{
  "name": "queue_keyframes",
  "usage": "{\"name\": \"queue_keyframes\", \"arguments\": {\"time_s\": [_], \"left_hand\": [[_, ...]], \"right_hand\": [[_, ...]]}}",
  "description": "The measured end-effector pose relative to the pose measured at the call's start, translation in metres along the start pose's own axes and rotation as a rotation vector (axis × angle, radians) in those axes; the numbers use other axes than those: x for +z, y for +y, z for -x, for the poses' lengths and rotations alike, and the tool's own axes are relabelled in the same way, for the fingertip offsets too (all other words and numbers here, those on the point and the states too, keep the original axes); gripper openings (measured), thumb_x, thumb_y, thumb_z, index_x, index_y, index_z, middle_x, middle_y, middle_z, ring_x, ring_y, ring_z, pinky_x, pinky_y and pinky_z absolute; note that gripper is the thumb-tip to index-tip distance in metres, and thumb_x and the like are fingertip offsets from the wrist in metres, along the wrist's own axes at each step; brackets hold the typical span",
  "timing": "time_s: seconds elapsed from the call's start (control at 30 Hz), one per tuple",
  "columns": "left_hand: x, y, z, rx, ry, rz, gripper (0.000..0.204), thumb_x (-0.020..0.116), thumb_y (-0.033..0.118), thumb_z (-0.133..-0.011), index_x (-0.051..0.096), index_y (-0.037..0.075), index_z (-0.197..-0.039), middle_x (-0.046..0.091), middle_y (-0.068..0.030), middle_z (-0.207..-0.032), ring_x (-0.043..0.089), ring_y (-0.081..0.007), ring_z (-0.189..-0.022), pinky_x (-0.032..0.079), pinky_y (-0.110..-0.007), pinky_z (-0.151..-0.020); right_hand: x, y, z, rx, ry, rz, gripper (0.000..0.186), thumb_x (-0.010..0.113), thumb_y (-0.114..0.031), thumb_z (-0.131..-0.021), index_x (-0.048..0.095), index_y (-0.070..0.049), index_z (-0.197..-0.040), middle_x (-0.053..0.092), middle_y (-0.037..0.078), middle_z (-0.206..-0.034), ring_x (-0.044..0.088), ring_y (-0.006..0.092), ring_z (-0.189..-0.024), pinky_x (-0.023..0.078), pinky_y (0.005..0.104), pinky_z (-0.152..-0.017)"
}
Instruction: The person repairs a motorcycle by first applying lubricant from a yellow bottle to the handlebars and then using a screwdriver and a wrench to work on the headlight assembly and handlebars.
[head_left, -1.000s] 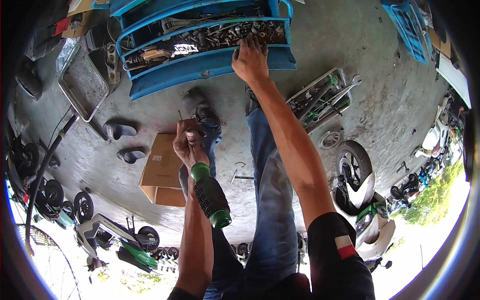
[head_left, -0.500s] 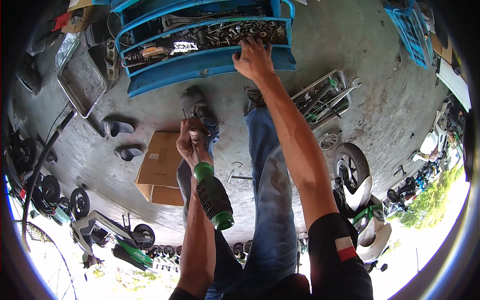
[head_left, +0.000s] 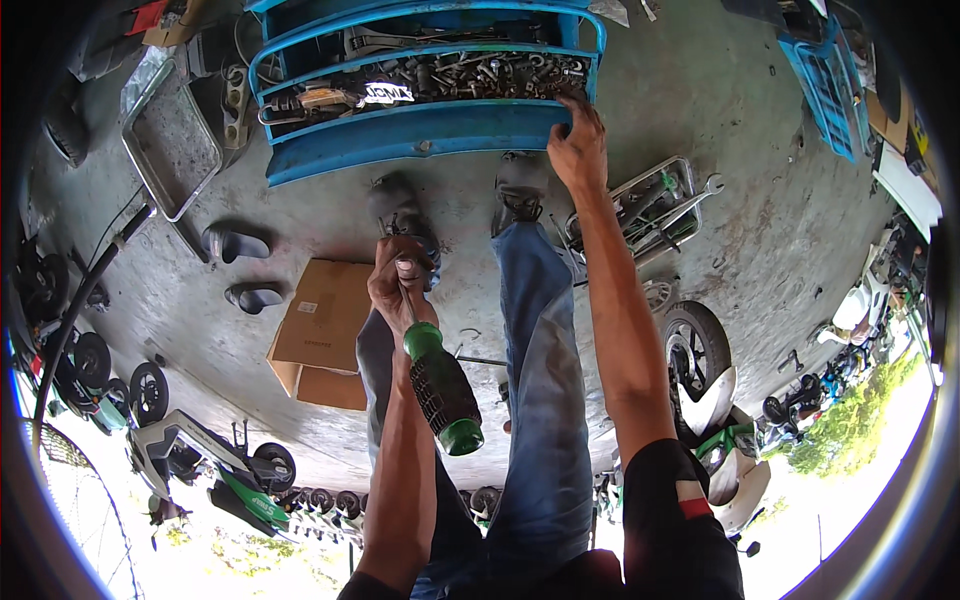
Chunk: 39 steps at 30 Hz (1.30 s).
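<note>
My left hand is closed round the metal shank of a screwdriver, whose green and black handle points down toward my body. My right hand reaches to the right end of a blue metal toolbox, fingers bent but apart at the edge of a compartment full of bolts and small fittings; the fingertips are partly lost among them. Long wrenches lie in the compartment behind. My two shoes stand on the concrete floor below the toolbox, between my hands.
Around me are a metal tray, black sandals, a cardboard box, a metal frame with a wrench, a second blue crate, a loose tyre and several scooters along the lower rim.
My right hand has slid right along the bolt compartment to its end and a little downward. My left hand has shifted right with the screwdriver; the toolbox sits slightly further right in the view.
</note>
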<state>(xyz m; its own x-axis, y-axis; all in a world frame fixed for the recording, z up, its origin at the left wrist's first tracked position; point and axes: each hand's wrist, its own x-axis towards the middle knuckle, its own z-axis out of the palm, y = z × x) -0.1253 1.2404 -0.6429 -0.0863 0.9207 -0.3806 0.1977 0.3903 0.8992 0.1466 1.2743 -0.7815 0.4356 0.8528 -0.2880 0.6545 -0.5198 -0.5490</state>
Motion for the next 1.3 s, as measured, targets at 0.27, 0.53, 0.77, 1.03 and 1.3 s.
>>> {"name": "queue_keyframes", "arguments": {"time_s": [0.27,0.53,0.77,1.03,1.3], "left_hand": [[0.001,0.005,-0.003,0.013,-0.009,-0.001,0.056,0.054,0.047,-0.101,0.055,-0.002,-0.073,0.056,-0.0078,-0.080,0.047,-0.0171,-0.077,0.037,-0.031,-0.067],[0.001,0.000,0.000,0.004,-0.034,-0.031,0.056,0.052,0.046,-0.102,0.055,-0.001,-0.072,0.056,-0.0068,-0.079,0.047,-0.0173,-0.077,0.037,-0.031,-0.070],[0.008,0.003,-0.007,-0.008,-0.020,-0.032,0.057,0.050,0.043,-0.103,0.054,-0.001,-0.068,0.055,-0.0069,-0.077,0.047,-0.0186,-0.077,0.037,-0.032,-0.069],[0.009,0.002,-0.009,-0.048,-0.012,-0.025,0.057,0.050,0.044,-0.104,0.054,0.000,-0.068,0.055,-0.0064,-0.076,0.047,-0.0185,-0.076,0.036,-0.033,-0.068],[0.006,0.000,-0.012,-0.043,0.033,0.019,0.060,0.050,0.048,-0.104,0.054,0.000,-0.069,0.054,-0.0058,-0.075,0.045,-0.0170,-0.073,0.034,-0.032,-0.065]], "right_hand": [[0.022,-0.041,-0.005,-0.033,-0.153,0.418,0.045,0.061,-0.009,-0.080,0.060,-0.007,-0.124,0.056,0.016,-0.128,0.050,0.0354,-0.126,0.035,0.0590,-0.107],[0.032,-0.017,-0.032,-0.391,-0.310,0.350,0.052,0.061,-0.009,-0.081,0.058,-0.014,-0.133,0.053,0.012,-0.139,0.045,0.0354,-0.134,0.038,0.0603,-0.107],[0.021,-0.019,-0.025,-0.078,-0.091,0.286,0.053,0.059,-0.004,-0.081,0.058,-0.013,-0.133,0.053,0.012,-0.140,0.047,0.0338,-0.132,0.040,0.0482,-0.111],[0.062,-0.064,-0.014,-0.501,-0.289,0.312,0.041,0.047,-0.034,-0.103,0.055,-0.017,-0.140,0.044,0.009,-0.154,0.039,0.0306,-0.143,0.031,0.0526,-0.116],[0.048,-0.044,-0.005,-0.402,-0.155,0.119,0.036,0.054,-0.016,-0.097,0.059,-0.014,-0.133,0.057,0.013,-0.137,0.050,0.0339,-0.130,0.038,0.0498,-0.110]]}}
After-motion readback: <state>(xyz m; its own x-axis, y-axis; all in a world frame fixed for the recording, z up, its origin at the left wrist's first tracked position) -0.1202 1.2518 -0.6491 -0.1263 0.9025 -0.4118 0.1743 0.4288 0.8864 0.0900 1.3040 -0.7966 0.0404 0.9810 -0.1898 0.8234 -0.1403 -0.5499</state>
